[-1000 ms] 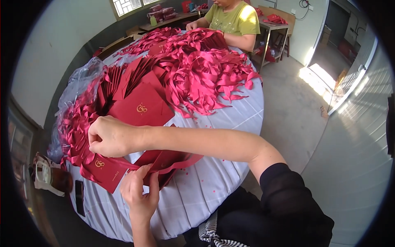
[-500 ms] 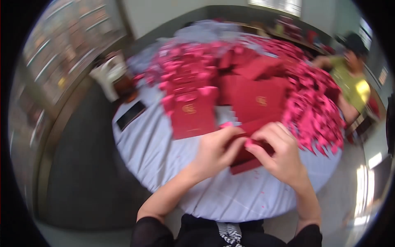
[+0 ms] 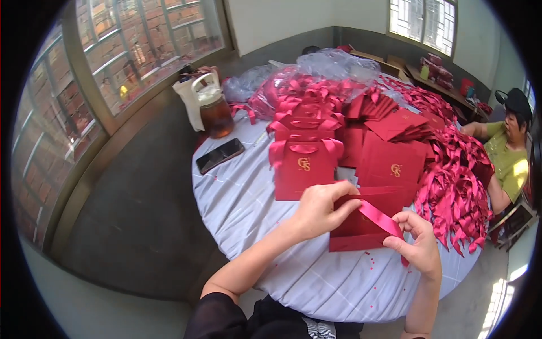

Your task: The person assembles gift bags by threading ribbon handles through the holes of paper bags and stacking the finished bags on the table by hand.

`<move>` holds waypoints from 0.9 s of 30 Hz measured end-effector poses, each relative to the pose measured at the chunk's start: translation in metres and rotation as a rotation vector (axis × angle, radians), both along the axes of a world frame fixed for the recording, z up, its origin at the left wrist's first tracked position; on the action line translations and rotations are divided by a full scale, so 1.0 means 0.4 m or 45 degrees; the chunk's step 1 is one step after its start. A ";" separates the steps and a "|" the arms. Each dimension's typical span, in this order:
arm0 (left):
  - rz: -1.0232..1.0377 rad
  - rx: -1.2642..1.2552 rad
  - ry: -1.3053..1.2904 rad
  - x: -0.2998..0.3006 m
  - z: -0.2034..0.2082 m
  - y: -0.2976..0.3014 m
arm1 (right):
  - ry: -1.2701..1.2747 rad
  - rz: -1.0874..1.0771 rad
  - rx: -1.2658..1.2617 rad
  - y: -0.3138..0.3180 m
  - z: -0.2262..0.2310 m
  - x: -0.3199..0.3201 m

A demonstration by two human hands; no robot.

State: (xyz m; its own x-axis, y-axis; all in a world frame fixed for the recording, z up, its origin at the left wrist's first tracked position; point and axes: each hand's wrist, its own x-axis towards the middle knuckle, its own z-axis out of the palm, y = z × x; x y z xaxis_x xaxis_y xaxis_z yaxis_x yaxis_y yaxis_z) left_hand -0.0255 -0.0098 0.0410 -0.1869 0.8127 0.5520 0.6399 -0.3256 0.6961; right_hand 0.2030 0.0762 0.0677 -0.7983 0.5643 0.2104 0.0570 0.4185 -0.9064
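A pink ribbon [image 3: 379, 217] ran slantwise between your two hands, drawn out flat above a red bag [image 3: 358, 243]. Your left hand [image 3: 322, 211] pinched its upper end between thumb and fingers; whether those fingers also gripped the bag's edge, you could not tell from this view. Your right hand [image 3: 418, 243] pinched the lower stretch, with a short tail of ribbon showing beneath it. The red bag lay on the table [image 3: 231, 198] below and between both hands, its near edge toward you.

Just beyond your left hand stood a row of red bags [image 3: 305, 175] with ribbon handles, the front one bearing a gold emblem. Past the gap between your hands lay a pile of flat red bags [image 3: 389, 161] — some fanned out — and beyond your right hand spread a heap of ribbons [image 3: 451, 209]. Farther off, to the left of your left hand, were a dark phone [image 3: 221, 156] and a jug [image 3: 215, 120] of brown liquid. Well beyond your right hand sat a co-worker [image 3: 504, 152] in a yellow-green shirt.
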 end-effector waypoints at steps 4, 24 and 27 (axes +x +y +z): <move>-0.007 0.057 0.212 -0.005 0.018 0.001 | 0.001 0.049 -0.245 0.026 0.015 0.054; 0.156 0.126 0.712 0.063 0.106 -0.033 | 0.620 -0.173 -0.390 0.116 0.008 0.139; 0.113 0.116 0.871 0.083 0.129 -0.027 | 0.998 0.025 -0.432 0.108 -0.003 0.105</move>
